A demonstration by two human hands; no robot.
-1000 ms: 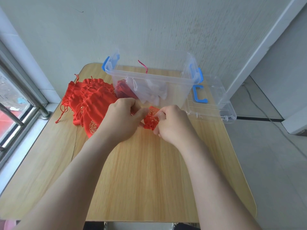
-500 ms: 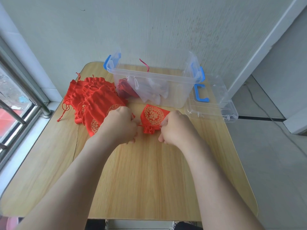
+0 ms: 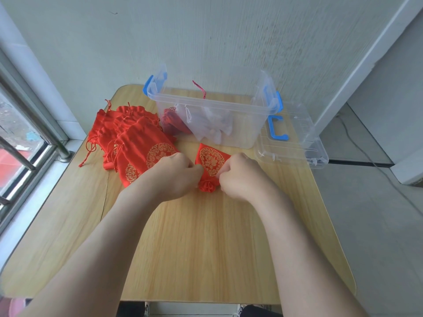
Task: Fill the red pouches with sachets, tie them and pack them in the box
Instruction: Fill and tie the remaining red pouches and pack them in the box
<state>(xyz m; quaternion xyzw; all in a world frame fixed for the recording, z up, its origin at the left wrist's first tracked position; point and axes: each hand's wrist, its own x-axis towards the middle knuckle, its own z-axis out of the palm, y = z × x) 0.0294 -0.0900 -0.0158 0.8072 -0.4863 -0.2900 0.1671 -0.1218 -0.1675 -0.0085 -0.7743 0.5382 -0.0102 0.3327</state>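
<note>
Both left hand (image 3: 174, 177) and right hand (image 3: 240, 179) fingers pinched on pouch (image 3: 211, 160) neck, pouch pile (image 3: 132, 143) left, box (image 3: 242, 126) behind.

Bright, diffuse daylight enters from the window (image 3: 18, 138) at left. Shadows on the counter (image 3: 206, 248) are faint and soft-edged. Wide-angle distortion bows straight lines toward the frame edges; the texture of the wall (image 3: 229, 42) appears smeared, and overall detail is slightly soft.
</note>
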